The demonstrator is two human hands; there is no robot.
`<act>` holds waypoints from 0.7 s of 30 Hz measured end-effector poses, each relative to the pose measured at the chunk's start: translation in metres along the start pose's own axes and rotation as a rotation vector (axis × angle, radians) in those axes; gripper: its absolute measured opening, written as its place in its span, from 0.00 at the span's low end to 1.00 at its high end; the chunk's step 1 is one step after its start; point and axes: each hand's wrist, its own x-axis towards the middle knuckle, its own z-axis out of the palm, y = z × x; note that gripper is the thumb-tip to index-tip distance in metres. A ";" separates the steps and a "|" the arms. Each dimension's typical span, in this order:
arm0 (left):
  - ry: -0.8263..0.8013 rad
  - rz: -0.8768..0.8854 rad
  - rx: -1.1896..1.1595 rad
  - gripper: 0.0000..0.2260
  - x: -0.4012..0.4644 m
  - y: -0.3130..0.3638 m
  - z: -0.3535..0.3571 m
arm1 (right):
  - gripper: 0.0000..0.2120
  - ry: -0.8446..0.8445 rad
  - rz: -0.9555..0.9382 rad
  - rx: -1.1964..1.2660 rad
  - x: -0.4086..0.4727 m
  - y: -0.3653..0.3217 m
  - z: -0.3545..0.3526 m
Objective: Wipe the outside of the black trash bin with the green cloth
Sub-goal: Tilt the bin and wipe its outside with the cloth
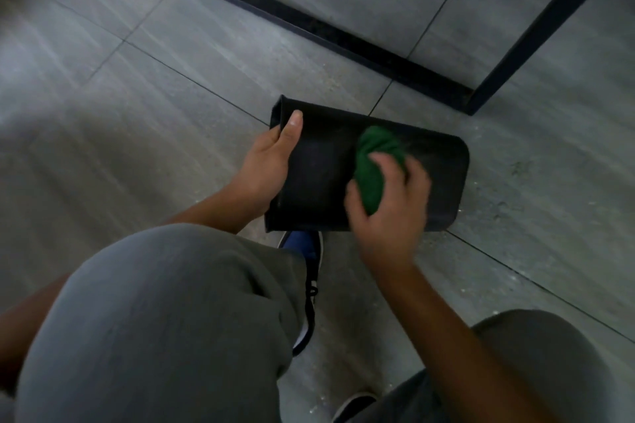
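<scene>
Black trash bin [319,165] lies on its side, held above the grey tiled floor [137,96], roughly centre of view, just beyond the person's knees. Open mouth faces left; rounded closed base faces right. One broad side wall is turned up toward the camera.

Green cloth [372,165] is bunched into a wad and pressed against that upturned wall, right of the bin's middle, nearer the base end.

Right hand [391,203]: fingers curled and closed over the cloth, pinning it to the bin surface. The hand looks slightly blurred.

Left hand [271,161]: clamped on the bin's mouth rim at the left end, thumb lying on the outer wall, fingers wrapped round the rim; whether they reach inside cannot be told.

Both forearms are bare. Grey trousers [165,319] cover the left knee near left and the right knee near right. A dark shoe with a blue toe and white sole [307,268] rests on the floor directly below the bin; part of a second shoe shows at the near edge.

Far side: black metal frame [326,31] stands on the floor, its floor bar running diagonally from far left toward the right, well apart from the bin
</scene>
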 end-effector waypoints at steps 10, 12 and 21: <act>0.062 -0.021 -0.059 0.22 0.006 -0.002 0.007 | 0.25 0.010 0.034 -0.016 0.043 -0.019 0.013; 0.062 -0.004 -0.052 0.23 0.006 -0.002 0.007 | 0.25 -0.083 -0.223 -0.025 0.038 -0.023 0.019; -0.072 0.022 0.087 0.14 0.004 -0.013 -0.020 | 0.26 0.074 0.385 0.009 0.041 0.080 -0.044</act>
